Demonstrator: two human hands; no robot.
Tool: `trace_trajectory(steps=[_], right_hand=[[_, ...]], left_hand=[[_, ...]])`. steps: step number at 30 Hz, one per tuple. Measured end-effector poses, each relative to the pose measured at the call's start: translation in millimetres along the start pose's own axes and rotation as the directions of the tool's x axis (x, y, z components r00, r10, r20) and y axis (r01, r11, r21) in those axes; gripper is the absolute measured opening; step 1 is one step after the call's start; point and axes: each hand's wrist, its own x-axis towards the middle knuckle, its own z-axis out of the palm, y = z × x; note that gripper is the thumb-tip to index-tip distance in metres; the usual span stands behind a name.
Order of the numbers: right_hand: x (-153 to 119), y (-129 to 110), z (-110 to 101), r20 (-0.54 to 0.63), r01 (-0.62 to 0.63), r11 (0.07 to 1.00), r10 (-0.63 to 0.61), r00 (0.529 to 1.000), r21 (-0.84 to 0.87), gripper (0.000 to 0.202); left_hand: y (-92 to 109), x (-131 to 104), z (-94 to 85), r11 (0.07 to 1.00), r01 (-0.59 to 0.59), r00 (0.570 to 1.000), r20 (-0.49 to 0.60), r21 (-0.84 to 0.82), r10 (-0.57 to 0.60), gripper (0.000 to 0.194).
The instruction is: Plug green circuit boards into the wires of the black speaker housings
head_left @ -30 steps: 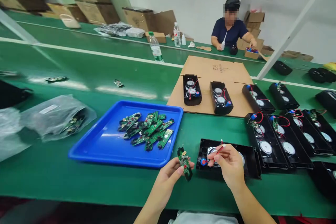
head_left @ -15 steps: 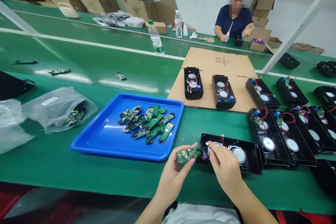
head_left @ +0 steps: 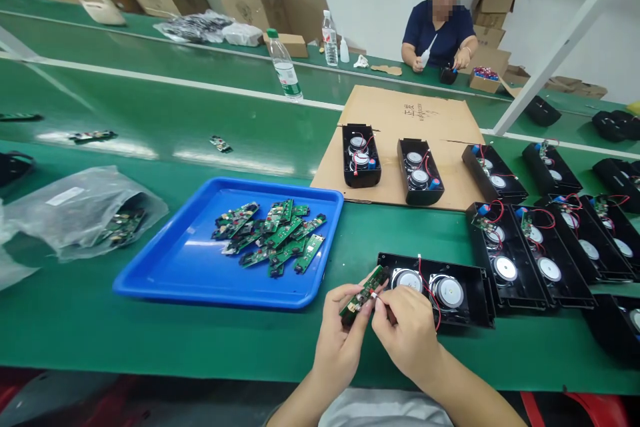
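Note:
My left hand (head_left: 340, 330) grips a green circuit board (head_left: 356, 301) by its edges, tilted so that its component side shows. Close against it, my right hand (head_left: 413, 333) pinches a small white wire connector (head_left: 375, 294), right at the board's side; whether it is seated in a socket I cannot tell. Just beyond both hands lies an open black speaker case (head_left: 477, 297) with two round speakers (head_left: 447, 291) and thin red wires (head_left: 426, 280). My right hand covers part of its near edge.
A blue tray (head_left: 165, 287) with several circuit boards stands left. Further left is a plastic bag (head_left: 75, 213) of boards. Several speaker cases (head_left: 505, 270) are at right, two on cardboard (head_left: 400, 107). A bottle (head_left: 285, 70) stands behind. A co-worker (head_left: 440, 27) sits opposite.
My right hand has moved left and down from over the speaker case, bringing the connector to the circuit board. My left hand has tilted the board. The view has shifted slightly right.

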Motion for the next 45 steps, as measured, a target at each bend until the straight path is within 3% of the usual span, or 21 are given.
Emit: trace_trajectory(steps=[5,9,12,16,20,23,27,29,32,34,36,40,42,45], right_hand=[[-1.9,0.6,3.0,-0.037,-0.013,0.999,0.011,0.999,-0.045,0.03],[-2.8,0.8,3.7,-0.001,0.038,0.997,-0.038,0.999,-0.07,0.031],[-1.9,2.7,2.2,0.072,0.057,0.995,-0.051,0.996,-0.086,0.034],[0.5,8.4,1.7,0.162,0.081,0.995,-0.07,0.984,-0.064,0.037],[3.1,14.9,-1.5,0.239,0.123,0.991,-0.108,0.965,-0.05,0.038],[5.1,22.0,-17.5,0.295,0.064,0.997,-0.077,0.952,0.054,0.03],[1.6,42.7,-59.9,0.321,-0.169,0.978,0.121,0.939,0.125,0.028],[-4.9,55.1,-81.0,0.434,-0.207,0.972,0.141,0.89,0.109,0.023],[-18.8,67.7,-97.5,0.627,-0.18,0.978,0.073,0.776,0.109,0.018],[-27.7,71.0,-96.5,0.631,-0.15,0.982,0.042,0.775,0.118,0.022],[-33.7,71.8,-89.8,0.558,-0.121,0.983,0.024,0.83,0.138,0.026],[-34.9,69.9,-77.7,0.378,-0.129,0.978,0.058,0.924,0.166,0.021],[-32.1,67.4,-75.2,0.338,-0.158,0.973,0.093,0.936,0.169,0.022],[-28.2,62.7,-71.9,0.369,-0.201,0.971,0.141,0.919,0.13,0.024]], left_hand=[[-4.5,-1.4,1.2,0.995,0.079,0.995,0.074,-0.062,-0.074,0.036],[-6.5,0.9,3.4,0.92,0.188,0.98,0.13,-0.344,-0.152,0.043],[-5.6,2.5,5.9,0.879,0.214,0.976,0.121,-0.426,-0.18,0.038],[-6.3,3.3,4.6,0.909,0.179,0.984,0.087,-0.377,-0.158,0.035],[-1.5,6.6,-4.1,0.993,0.079,0.991,0.119,-0.088,-0.068,0.031],[6.5,9.7,-13.3,0.992,0.125,0.978,0.163,0.03,-0.128,0.031],[15.6,6.5,-22.7,0.929,0.353,0.925,0.186,-0.107,-0.33,0.054],[18.6,1.8,-22.9,0.877,0.457,0.874,0.261,-0.148,-0.411,0.06],[20.7,-4.2,-15.3,0.843,0.524,0.81,0.376,-0.121,-0.45,0.043],[20.3,-5.7,-5.8,0.87,0.488,0.818,0.383,-0.067,-0.43,0.031],[18.7,-4.7,5.2,0.918,0.397,0.856,0.361,-0.001,-0.37,0.023],[14.0,1.2,24.2,0.977,0.075,0.927,0.347,0.201,-0.143,0.019],[11.4,3.9,30.4,0.948,-0.074,0.937,0.347,0.31,-0.04,0.022],[8.0,6.3,35.5,0.91,-0.168,0.935,0.354,0.378,0.026,0.026]])
